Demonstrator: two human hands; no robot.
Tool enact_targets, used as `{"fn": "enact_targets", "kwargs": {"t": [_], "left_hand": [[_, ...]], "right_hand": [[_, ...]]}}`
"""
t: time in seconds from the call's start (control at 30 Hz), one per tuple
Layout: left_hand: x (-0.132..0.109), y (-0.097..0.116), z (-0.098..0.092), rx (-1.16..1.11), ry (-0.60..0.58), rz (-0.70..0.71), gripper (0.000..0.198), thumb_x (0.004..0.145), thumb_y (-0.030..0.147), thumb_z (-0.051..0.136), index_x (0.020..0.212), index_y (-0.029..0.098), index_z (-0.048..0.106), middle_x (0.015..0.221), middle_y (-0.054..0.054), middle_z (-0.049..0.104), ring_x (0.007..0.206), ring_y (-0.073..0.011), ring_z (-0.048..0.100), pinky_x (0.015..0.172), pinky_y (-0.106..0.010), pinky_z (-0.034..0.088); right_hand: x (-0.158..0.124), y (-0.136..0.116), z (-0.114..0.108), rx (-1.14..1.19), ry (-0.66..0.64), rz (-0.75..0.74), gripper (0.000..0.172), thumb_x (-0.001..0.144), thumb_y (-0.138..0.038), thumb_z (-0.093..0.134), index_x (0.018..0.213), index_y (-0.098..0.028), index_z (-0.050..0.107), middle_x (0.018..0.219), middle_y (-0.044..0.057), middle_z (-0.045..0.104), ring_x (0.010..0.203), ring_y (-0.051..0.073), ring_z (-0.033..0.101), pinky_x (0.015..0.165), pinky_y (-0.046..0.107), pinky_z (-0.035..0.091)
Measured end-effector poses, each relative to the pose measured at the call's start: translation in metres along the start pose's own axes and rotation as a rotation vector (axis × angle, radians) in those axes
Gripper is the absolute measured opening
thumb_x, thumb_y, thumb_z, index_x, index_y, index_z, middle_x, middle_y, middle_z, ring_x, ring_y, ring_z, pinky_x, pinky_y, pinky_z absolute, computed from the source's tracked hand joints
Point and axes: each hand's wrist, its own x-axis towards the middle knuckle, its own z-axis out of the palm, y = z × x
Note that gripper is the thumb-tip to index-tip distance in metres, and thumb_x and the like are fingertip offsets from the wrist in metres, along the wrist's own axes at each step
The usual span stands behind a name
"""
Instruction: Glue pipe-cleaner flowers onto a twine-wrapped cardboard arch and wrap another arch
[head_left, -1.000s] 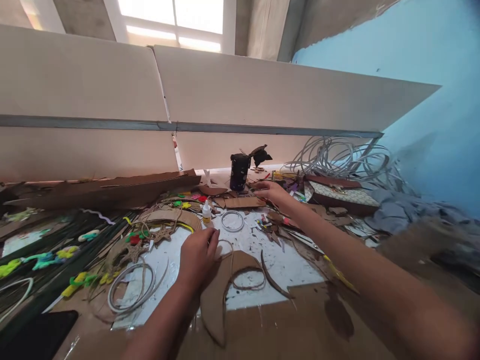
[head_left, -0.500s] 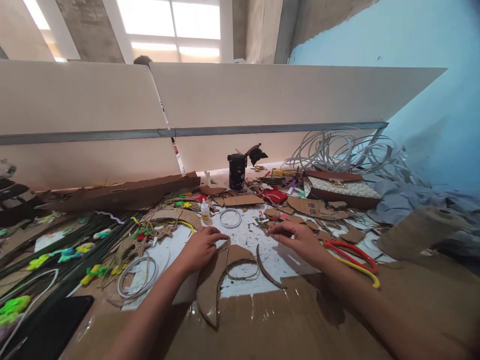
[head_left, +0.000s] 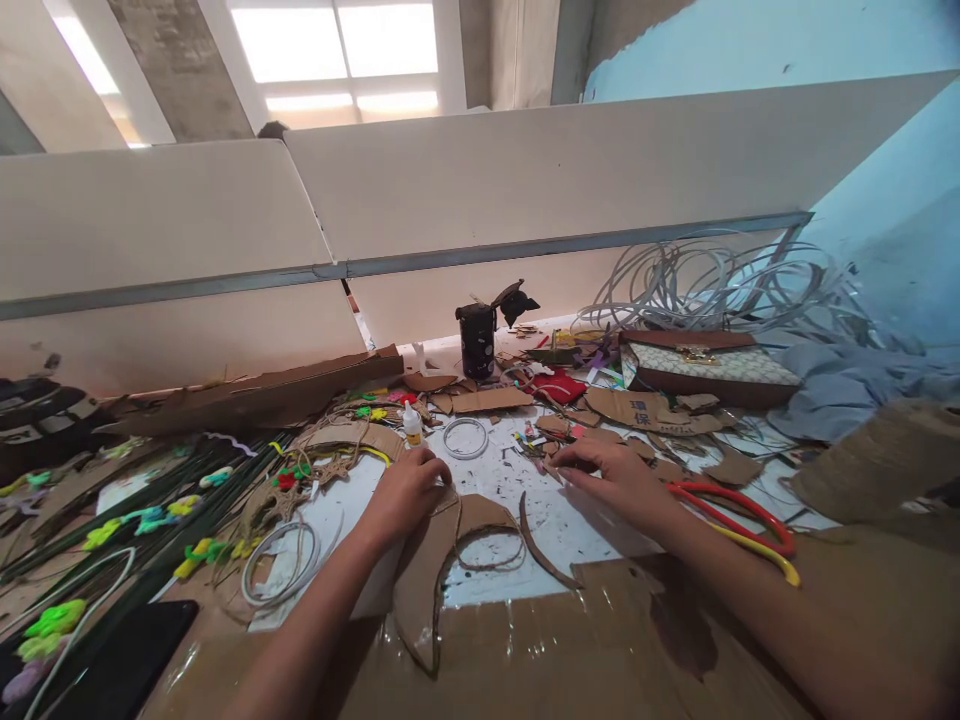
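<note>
My left hand rests at the upper left end of a curved cardboard piece, its fingers bent together around something too small to make out, near a thin twine. My right hand is over small scraps right of the middle, thumb and fingertips pinched; what lies between them is too small to name. A thin curved cardboard strip lies between the hands. Just beyond my left hand stands a small white glue bottle, with a white ring beside it.
Red and yellow-handled scissors lie by my right forearm. Behind are a black cup, a patterned bag and coiled tubing. At left are a wire coil, pipe-cleaner flowers and a dark phone.
The camera view has tilted and shifted slightly. The fingers of my left hand have curled in more. My right hand stays over the same scraps.
</note>
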Motion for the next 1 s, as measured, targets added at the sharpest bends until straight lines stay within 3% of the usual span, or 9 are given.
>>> {"fn": "enact_targets", "kwargs": {"t": [0.2, 0.4, 0.67, 1.0], "left_hand": [[-0.002, 0.003, -0.003, -0.129, 0.088, -0.084, 0.012, 0.086, 0.020, 0.054, 0.084, 0.021, 0.065, 0.092, -0.005, 0.067, 0.088, -0.0204, 0.062, 0.080, -0.031, 0.045], [-0.002, 0.012, -0.009, -0.413, 0.207, -0.236, 0.017, 0.085, 0.037, 0.054, 0.081, 0.022, 0.061, 0.082, -0.001, 0.067, 0.079, -0.0195, 0.061, 0.072, -0.030, 0.044], [0.002, 0.012, -0.015, -0.715, 0.341, -0.412, 0.019, 0.071, 0.040, 0.058, 0.070, 0.021, 0.057, 0.070, -0.003, 0.067, 0.073, -0.0210, 0.063, 0.071, -0.032, 0.046], [0.001, 0.015, -0.026, -0.959, 0.522, -0.610, 0.025, 0.063, 0.043, 0.065, 0.068, 0.019, 0.057, 0.060, -0.001, 0.065, 0.056, -0.0132, 0.055, 0.056, -0.025, 0.040]], "right_hand": [[0.001, 0.000, 0.001, -0.003, -0.002, 0.040, 0.021, 0.087, -0.027, 0.057, 0.096, -0.024, 0.075, 0.101, 0.004, 0.077, 0.094, 0.026, 0.069, 0.083, 0.038, 0.048], [0.001, 0.001, 0.000, 0.005, 0.004, 0.040, 0.021, 0.087, -0.026, 0.056, 0.095, -0.025, 0.076, 0.101, 0.005, 0.077, 0.094, 0.027, 0.069, 0.083, 0.039, 0.049], [0.002, 0.004, -0.001, -0.007, 0.018, 0.021, 0.021, 0.088, -0.029, 0.056, 0.093, -0.025, 0.076, 0.097, 0.004, 0.077, 0.090, 0.026, 0.069, 0.078, 0.037, 0.048], [0.003, 0.004, -0.003, -0.020, 0.026, 0.007, 0.019, 0.087, -0.028, 0.057, 0.091, -0.024, 0.076, 0.097, 0.005, 0.077, 0.092, 0.028, 0.069, 0.080, 0.038, 0.049]]}}
